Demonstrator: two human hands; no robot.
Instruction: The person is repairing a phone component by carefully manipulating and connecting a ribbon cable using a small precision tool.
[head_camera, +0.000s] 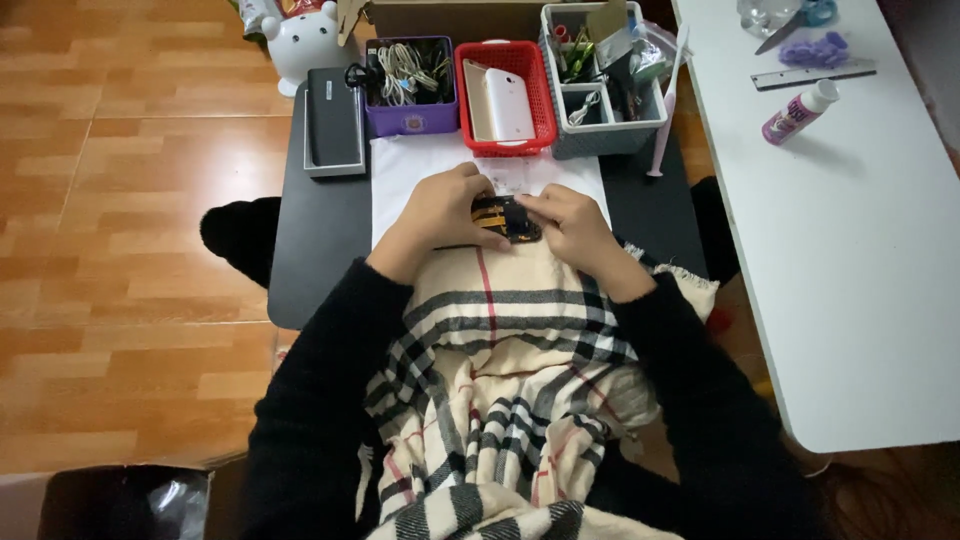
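A small black-and-orange device (503, 218), too covered to identify further, sits pinched between both hands at the near edge of a white sheet (400, 175) on the dark tabletop (320, 250). The left hand (440, 212) lies over its left end with fingers curled down onto it; the right hand (568, 225) closes on its right end with the fingertips. So both grips are closed on the one device, and little of it shows between them.

Just beyond the grip lies a small clear packet (512, 178), hard to make out. Toward the person, a beige plaid scarf (500, 390) hangs right behind the grip and spills onto the tabletop.

Farther beyond the grip stand three organisers in a row: one purple basket (412, 118) of cables, one red basket (505, 95) holding one white phone (508, 103), one grey divided caddy (600, 135) of small tools. One black box (333, 130) lies to the left of them, with one white figurine (300, 40) behind it.

To the right of the grip, well apart, a white table (850, 250) carries one ruler (812, 75) and one small bottle (798, 112).

As I judge it, the risk is the scarf: its fringe lies so close that it could snag the device or hide a small dropped part. The device could also slip from such a narrow fingertip hold.
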